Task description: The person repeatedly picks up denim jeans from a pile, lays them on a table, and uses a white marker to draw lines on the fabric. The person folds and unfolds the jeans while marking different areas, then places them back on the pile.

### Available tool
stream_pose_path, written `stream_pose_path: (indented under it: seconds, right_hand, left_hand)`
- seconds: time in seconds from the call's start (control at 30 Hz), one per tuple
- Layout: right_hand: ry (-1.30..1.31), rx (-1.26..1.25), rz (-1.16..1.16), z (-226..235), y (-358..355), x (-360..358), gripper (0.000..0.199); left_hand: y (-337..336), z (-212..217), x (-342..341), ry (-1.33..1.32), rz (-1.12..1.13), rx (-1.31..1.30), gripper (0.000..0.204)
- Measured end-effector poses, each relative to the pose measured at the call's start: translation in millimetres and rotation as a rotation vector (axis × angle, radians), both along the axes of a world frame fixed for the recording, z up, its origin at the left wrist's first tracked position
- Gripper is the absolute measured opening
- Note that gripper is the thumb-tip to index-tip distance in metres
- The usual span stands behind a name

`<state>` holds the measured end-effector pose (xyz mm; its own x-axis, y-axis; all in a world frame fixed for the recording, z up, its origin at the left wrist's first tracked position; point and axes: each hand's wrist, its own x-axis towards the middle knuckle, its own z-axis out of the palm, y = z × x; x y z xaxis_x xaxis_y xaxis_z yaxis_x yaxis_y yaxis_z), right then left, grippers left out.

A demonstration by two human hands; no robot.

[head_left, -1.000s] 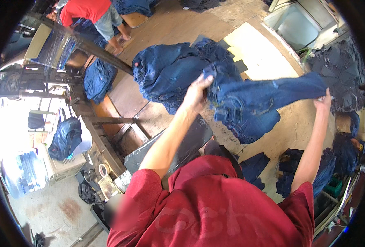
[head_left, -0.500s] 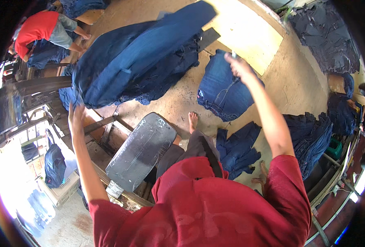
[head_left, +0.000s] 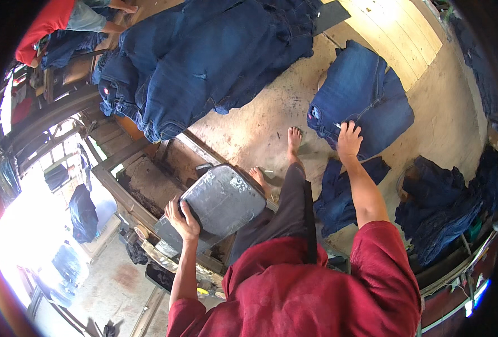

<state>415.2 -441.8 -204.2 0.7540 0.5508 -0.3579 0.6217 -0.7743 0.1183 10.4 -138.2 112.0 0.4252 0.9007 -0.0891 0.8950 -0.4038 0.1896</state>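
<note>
My left hand [head_left: 182,220] is closed around the near-left edge of a dark grey, scuffed padded board [head_left: 226,196], thumb on its top. Over the near edge of a stack of folded blue jeans [head_left: 361,84] on the floor, my right hand [head_left: 350,140] has its fingers curled. A small pale item shows at its fingertips, too small to name. Ahead on the left, a large heap of dark blue jeans [head_left: 204,62] lies spread out, waistbands toward the left.
Loose dark denim [head_left: 350,191] lies near my right leg, with another denim pile [head_left: 434,202] farther right. Wooden beams [head_left: 131,208] run along the left. A person in a red top [head_left: 41,28] bends at the far left. A yellowish board [head_left: 400,39] lies at the back.
The jeans that were billowing above the far heap now lie flat on it. My left hand has come back from them to the padded board. My right hand has dropped lower over the folded stack.
</note>
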Motion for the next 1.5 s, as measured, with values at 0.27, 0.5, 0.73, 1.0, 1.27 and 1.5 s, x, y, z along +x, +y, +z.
stream_pose_path:
  seconds: [0.27,0.5,0.73,1.0,1.27,1.5]
  right_hand:
    - [0.179,0.547,-0.253,19,-55,15,0.027]
    - [0.106,0.829,-0.415,66,-50,49,0.022]
    - [0.086,1.194,-0.395,220,-28,110,0.015]
    - [0.535,1.322,-0.124,363,24,-26,0.012]
    - [1.142,1.114,-0.054,373,84,-224,0.014]
    - [0.997,1.221,-0.335,328,93,-191,0.014]
  left_hand:
    - [-4,-4,-6,-0.028,-0.019,0.026,0.031]
    - [-16,19,47,-0.319,-0.236,0.166,0.034]
    - [-130,32,247,-0.610,-0.535,-0.948,0.039]
    - [-107,3,337,-1.259,0.324,-2.190,0.049]
    - [-53,28,88,-1.294,0.931,-1.487,0.047]
    - [-38,53,-78,-1.729,1.013,-1.050,0.052]
